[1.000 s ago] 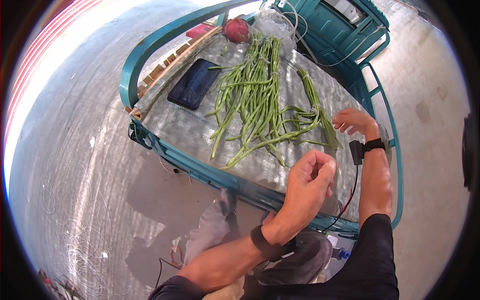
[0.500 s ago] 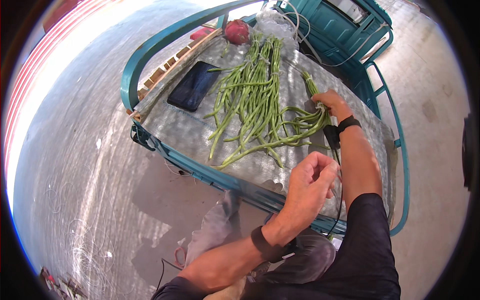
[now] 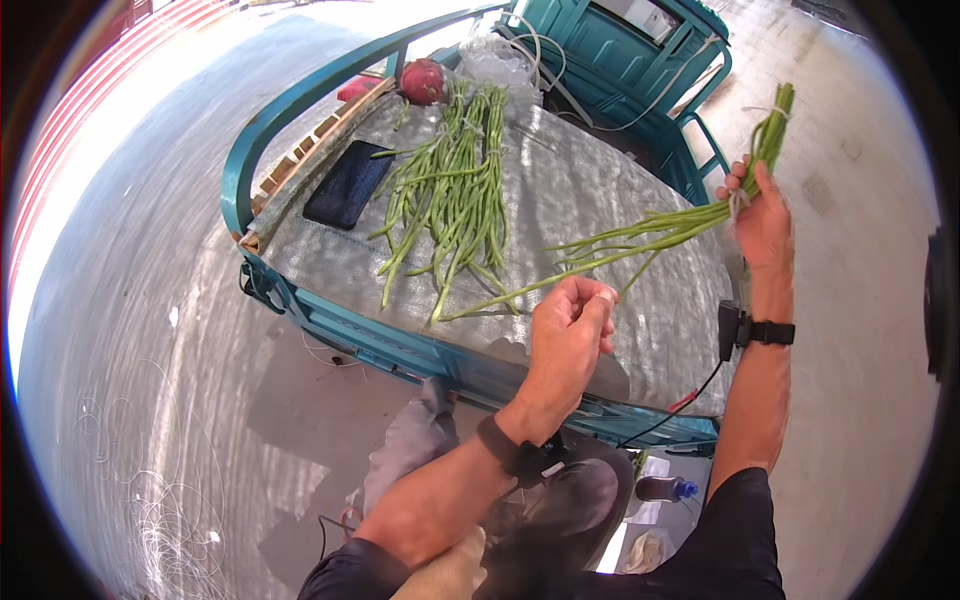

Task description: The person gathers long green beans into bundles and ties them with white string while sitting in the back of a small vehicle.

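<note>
My right hand (image 3: 768, 228) is wrapped round a bundle of long green beans (image 3: 772, 130), raised at the right edge of the cart bed. Pale ties circle the bundle near its top and at the hand; the loose ends trail left over the grey sheet (image 3: 640, 330). Closed in a pinch, my left hand (image 3: 562, 345) is below those ends; anything between its fingertips is too small to make out. More tied long beans (image 3: 450, 200) lie on the sheet at centre left, clear of both hands.
Left of the lying beans is a black phone (image 3: 347, 185). Behind them sit a round red thing (image 3: 423, 82) and a clear plastic bag (image 3: 497, 65). A teal rail (image 3: 238, 180) borders the cart. A blue-capped bottle (image 3: 660, 488) stands lower right; thin string (image 3: 170, 530) lies tangled on the floor.
My right hand has lifted the bean bundle off the sheet, up and to the right, drawing its ends away from the others. My left hand stays pinched. The whole view has shifted slightly.
</note>
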